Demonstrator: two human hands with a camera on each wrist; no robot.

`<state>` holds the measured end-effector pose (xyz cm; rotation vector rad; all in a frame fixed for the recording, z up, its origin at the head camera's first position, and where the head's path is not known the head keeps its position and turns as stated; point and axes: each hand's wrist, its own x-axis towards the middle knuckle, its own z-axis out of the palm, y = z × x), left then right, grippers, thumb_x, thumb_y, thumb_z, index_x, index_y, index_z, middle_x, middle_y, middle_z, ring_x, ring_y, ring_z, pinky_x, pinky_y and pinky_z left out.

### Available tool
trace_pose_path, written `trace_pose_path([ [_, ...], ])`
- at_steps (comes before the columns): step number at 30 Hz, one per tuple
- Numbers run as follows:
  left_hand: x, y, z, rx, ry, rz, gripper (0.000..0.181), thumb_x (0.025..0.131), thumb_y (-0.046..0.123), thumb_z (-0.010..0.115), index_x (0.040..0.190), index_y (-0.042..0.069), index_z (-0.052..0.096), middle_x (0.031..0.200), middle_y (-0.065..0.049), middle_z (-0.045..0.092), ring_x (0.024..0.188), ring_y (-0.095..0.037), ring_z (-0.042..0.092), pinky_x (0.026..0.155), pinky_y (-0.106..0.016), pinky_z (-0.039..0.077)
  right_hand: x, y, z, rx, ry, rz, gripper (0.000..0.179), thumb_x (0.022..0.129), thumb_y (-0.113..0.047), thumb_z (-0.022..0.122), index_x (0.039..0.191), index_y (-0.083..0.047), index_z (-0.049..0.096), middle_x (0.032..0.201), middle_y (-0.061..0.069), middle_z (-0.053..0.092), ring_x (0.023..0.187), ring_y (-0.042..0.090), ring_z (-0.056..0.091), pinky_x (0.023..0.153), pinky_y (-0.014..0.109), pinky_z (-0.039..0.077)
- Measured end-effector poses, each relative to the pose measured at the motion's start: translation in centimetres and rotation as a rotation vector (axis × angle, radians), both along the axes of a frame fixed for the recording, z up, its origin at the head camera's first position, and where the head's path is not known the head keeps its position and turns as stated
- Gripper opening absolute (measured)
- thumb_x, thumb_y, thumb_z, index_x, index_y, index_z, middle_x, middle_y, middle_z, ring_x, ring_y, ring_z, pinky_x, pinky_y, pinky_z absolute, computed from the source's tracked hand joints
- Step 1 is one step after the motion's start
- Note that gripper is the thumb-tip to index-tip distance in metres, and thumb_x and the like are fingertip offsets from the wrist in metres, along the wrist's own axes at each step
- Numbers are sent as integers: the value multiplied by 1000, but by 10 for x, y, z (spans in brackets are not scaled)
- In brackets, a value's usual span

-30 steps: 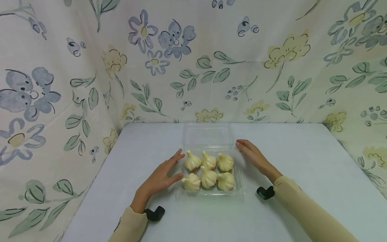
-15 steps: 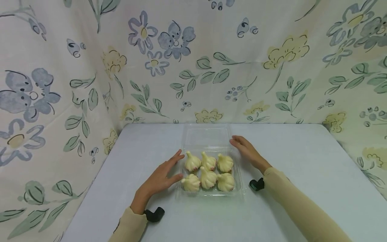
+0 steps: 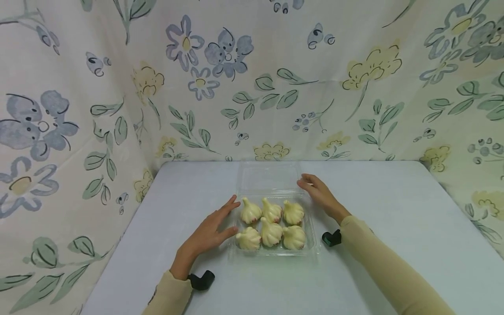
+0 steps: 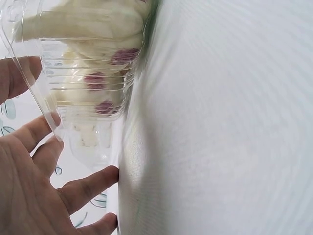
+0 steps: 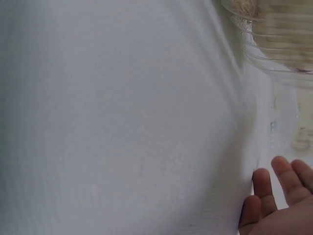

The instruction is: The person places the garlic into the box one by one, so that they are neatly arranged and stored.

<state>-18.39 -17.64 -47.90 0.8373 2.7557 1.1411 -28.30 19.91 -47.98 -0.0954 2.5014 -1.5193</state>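
A clear plastic clamshell box (image 3: 313,234) stands in the middle of the table with its lid (image 3: 269,177) folded back flat behind it. Several pale garlic bulbs (image 3: 271,232) sit in it in two rows. My left hand (image 3: 210,229) is spread along the box's left side; in the left wrist view its thumb and fingertips (image 4: 45,149) lie right at the rim, while two lower fingers reach down to the table. Beside the lid's right edge, near the hinge, is my right hand (image 3: 323,194), its fingers (image 5: 288,181) loosely extended and overlapping the lid's edge in the head view.
White cloth covers the table (image 3: 393,210). A floral curtain (image 3: 252,109) hangs behind it and along both sides. Dark wrist cameras (image 3: 201,280) are worn at both cuffs, just above the table.
My right hand has moved left and slightly away from me, from beside the box's back corner to the lid's right edge. The left hand, box and garlic bulbs have stayed put.
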Motion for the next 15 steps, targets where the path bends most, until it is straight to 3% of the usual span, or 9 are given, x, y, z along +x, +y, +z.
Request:
trace_pose_path([
  [7,0,0,-1,5,5,1,68,100,28,64,160,25,33,172,2,17,155,-30,29,119,-68,26,4,0,3,-16,17,-1,76,103,-54,52,160,-9,29,163,20,33,149,45,32,120,63,28],
  [15,-1,0,-2,-1,13,0,67,100,29,64,160,24,34,172,2,18,155,-30,29,118,-67,28,6,0,7,-41,93,-13,72,103,-47,56,159,-9,32,163,18,35,141,41,42,115,62,35],
])
